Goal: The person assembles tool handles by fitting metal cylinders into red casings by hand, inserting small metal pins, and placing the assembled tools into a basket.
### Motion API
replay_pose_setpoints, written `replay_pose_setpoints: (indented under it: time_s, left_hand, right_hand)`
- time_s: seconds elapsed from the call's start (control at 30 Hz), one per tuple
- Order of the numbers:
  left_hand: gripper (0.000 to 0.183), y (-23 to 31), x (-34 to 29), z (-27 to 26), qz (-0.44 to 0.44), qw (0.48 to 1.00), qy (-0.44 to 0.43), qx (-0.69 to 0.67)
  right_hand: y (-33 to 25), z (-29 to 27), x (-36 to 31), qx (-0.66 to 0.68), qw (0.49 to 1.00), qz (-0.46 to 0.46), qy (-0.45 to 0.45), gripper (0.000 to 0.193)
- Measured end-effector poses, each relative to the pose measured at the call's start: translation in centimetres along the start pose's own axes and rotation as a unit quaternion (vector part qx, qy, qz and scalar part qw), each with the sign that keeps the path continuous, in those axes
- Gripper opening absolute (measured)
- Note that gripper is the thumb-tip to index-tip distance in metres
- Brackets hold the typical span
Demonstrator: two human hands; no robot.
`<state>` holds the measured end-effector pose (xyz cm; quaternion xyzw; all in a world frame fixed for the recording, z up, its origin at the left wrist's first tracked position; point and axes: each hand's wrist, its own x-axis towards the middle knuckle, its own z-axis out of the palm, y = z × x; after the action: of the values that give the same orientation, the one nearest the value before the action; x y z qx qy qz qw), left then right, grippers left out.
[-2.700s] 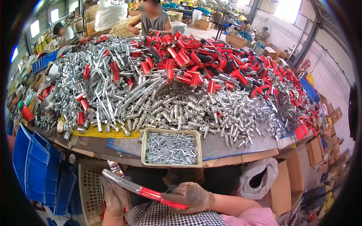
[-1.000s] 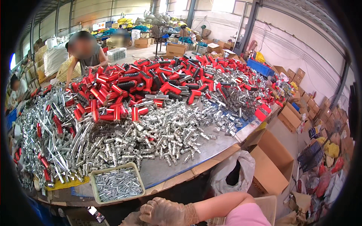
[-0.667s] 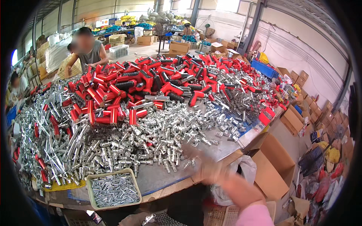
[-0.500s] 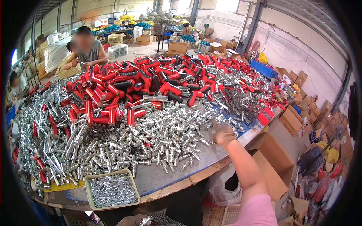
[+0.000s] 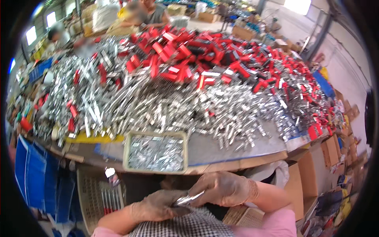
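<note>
Close to my body, my left hand (image 5: 158, 206) and my right hand (image 5: 225, 189) meet above a checked cloth, both in brownish gloves. A shiny silver metal fitting (image 5: 188, 198) shows between them, blurred, its exact shape unclear. My left fingers are wrapped round it from below, and my right fingers pinch it from the other side. Whether it is one part or two I cannot tell. Beyond the hands, a shallow cream tray (image 5: 125, 156) of small silver pins stands at the table's near edge. Behind it spreads a large heap of silver metal fittings (image 5: 233, 114).
Red-and-black tool housings (image 5: 205, 51) are heaped farther back. Blue panels (image 5: 35, 177) stand at the left. A crate (image 5: 85, 189) holding red-ended rods sits below the table. An open cardboard box (image 5: 306, 177) stands at the right. Another person (image 5: 154, 14) sits across the table.
My right hand has come back from the heap to my left hand, close to my body. My left hand has risen farther into view with the fitting. The view has swung left and down.
</note>
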<state>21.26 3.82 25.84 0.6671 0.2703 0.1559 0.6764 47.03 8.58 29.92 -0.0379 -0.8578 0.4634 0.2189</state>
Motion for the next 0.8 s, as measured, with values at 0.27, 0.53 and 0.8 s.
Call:
replay_pose_setpoints:
  time_s: [0.27, 0.53, 0.8]
  left_hand:
    - [0.047, -0.3, -3.1, 0.6, -0.068, 0.993, 0.013, 0.097]
    - [0.035, -1.8, -5.9, 0.8, 0.046, 0.995, 0.060, -0.070]
    - [0.041, -1.1, -7.4, 0.0, 0.082, 0.987, 0.139, -0.010]
  right_hand:
    - [-2.6, 4.8, 6.3, -0.182, 0.918, 0.340, -0.091, 0.067]
    - [-3.6, 4.5, 7.4, -0.288, 0.949, 0.105, -0.078, 0.064]
    - [-2.6, 5.1, 9.7, -0.360, 0.933, 0.015, -0.002, 0.056]
